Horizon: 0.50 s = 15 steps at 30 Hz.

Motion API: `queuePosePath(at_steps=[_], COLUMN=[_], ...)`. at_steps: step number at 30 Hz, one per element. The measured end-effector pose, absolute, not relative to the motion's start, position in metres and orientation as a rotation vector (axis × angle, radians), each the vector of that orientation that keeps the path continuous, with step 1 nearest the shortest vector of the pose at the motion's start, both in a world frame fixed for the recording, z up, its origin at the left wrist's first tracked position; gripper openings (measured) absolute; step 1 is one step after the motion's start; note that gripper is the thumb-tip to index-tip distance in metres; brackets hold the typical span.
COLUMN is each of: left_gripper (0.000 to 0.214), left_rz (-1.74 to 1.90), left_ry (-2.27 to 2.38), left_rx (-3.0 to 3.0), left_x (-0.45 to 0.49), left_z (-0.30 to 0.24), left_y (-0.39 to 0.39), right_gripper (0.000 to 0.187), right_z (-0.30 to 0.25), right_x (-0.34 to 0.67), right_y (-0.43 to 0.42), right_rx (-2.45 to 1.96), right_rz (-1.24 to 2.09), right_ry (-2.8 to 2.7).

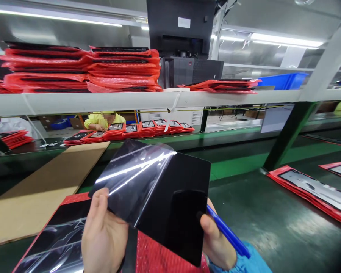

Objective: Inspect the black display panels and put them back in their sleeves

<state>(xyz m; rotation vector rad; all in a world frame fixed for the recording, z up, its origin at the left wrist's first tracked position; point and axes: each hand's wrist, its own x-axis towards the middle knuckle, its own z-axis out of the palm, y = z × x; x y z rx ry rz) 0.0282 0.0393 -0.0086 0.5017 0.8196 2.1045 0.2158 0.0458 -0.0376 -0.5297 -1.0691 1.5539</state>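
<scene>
A glossy black flat panel [187,174], like a tablet screen, is held up tilted in front of me. Over its left part lies a clear film [139,170], lifted and curling, with bright light streaks on it. My left hand [104,231] pinches the film at its left edge. My right hand [216,240] grips the panel's right edge, thumb on the front. A blue pen-like stick [229,231] also sits in that hand; its tip is hidden behind the panel. Below the left hand lies another film-covered black panel [59,227] on red wrap.
Red bubble wrap [156,252] lies under the held panel. A brown board [53,182] is at left, and wrapped panels [315,189] are at right. A shelf [125,102] with red stacks [125,72] crosses ahead. Behind it a person in yellow [93,120] works beside more panels.
</scene>
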Motion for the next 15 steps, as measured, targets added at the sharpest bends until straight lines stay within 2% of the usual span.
queuePosePath(at_steps=[3,7,9,15], left_gripper=[0.006,0.005,0.008,0.011], left_rz=[2.204,2.282,2.306,2.243], left_ry=[0.841,0.866,0.881,0.919], left_rx=[0.522,0.468,0.432,0.447], left_x=[0.021,0.012,0.011,0.008], left_z=[-0.003,-0.001,-0.001,0.002], left_y=[0.036,0.034,0.035,0.037], right_gripper=[0.068,0.077,0.073,0.045], right_z=[-0.025,-0.018,-0.017,-0.016], right_x=[0.206,0.2,0.2,0.203], right_y=[0.042,0.038,0.035,0.032], right_rx=[-0.402,-0.314,-0.282,-0.379], right_rz=[1.725,1.884,1.858,1.715], right_ry=[-1.158,-1.306,-1.314,-1.222])
